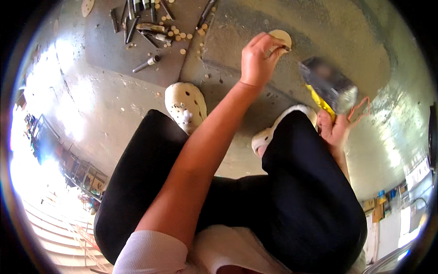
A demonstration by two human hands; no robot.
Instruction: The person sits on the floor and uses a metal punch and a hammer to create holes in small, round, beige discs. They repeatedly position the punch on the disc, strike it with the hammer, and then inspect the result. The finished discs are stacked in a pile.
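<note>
Stretched out ahead of me, my left hand pinches the edge of a round, flat, cream-coloured disc over the dark floor slab. A small dark spot shows at the fingertips; I cannot make out what it is. My right hand, beside my right knee, is closed round the yellow handle of a hammer. The hammer's blocky dark head is raised and smeared by motion, to the right of the disc. An orange cord loops out beside the right hand.
At the upper left, several dark metal tube punches lie on a dark sheet among small cream discs. One punch lies apart, nearer me. My white clogs stand on the floor. Shelving lines the left side.
</note>
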